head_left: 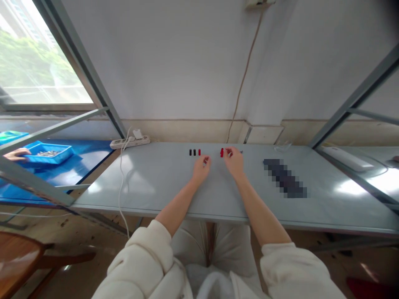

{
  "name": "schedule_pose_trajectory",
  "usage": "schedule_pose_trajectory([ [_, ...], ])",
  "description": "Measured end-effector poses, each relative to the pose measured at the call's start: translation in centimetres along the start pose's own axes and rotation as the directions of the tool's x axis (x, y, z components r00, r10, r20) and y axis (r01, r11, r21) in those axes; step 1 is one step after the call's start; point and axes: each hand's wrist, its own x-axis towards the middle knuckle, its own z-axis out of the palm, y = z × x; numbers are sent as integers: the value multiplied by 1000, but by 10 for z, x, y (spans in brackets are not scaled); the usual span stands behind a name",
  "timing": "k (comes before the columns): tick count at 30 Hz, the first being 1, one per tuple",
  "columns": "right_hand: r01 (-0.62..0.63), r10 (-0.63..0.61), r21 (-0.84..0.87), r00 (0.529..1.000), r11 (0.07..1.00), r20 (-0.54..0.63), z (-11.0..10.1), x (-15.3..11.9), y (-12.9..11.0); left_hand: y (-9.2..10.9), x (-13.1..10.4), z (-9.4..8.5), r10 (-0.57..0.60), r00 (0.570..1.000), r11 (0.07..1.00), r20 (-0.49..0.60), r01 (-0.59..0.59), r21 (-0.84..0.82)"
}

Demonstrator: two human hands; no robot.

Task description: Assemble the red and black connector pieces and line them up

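My left hand is over the grey table with fingers curled together; whether anything is in them I cannot make out. Just beyond it stand two small black cylinders, one black cylinder beside another black cylinder, then a red cylinder, in a short row. To the right, my right hand is closed in a pinch, with a bit of red showing at its fingertips. Directly left of those fingers is another small red piece. A small dark thing shows partly behind the right hand.
A white power strip lies at the back left, its cable crossing the table's left side. A blurred dark object lies on the right. On the blue table at left, another person's hand touches a blue tray of metal pieces.
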Motion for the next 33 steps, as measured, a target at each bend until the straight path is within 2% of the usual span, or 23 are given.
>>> schedule_pose_trajectory([
  [1, -20, 20, -17, 998, 1000, -54, -6, -2, 6, 2, -2, 6, 85, 992, 991, 95, -94, 100],
  [3, -76, 67, -81, 992, 994, -109, -13, -5, 17, 8, -3, 17, 201, 946, 933, 255, -264, 244],
  [5, -129, 119, -163, 990, 978, -69, -14, -10, 25, 14, 0, 27, 226, 919, 878, 324, -336, 340],
  [10, -114, 182, -301, 961, 947, 209, -5, -19, 29, 18, 17, 42, 200, 933, 812, 299, -329, 481],
  [16, -82, 198, -348, 929, 934, 312, 1, -23, 25, 7, 26, 46, 202, 922, 744, 331, -364, 560],
  [20, -54, 189, -361, 918, 931, 349, 5, -25, 25, 4, 30, 47, 197, 938, 766, 285, -329, 552],
  [26, -11, 171, -397, 913, 918, 370, 16, -30, 28, -4, 29, 46, 131, 982, 904, 136, -174, 390],
  [29, -11, 175, -403, 911, 915, 373, 20, -31, 29, -8, 25, 37, 87, 994, 955, 58, -100, 279],
  [33, -8, 174, -399, 908, 917, 381, 22, -29, 29, -7, 22, 15, 14, 999, 987, -32, -9, 161],
])
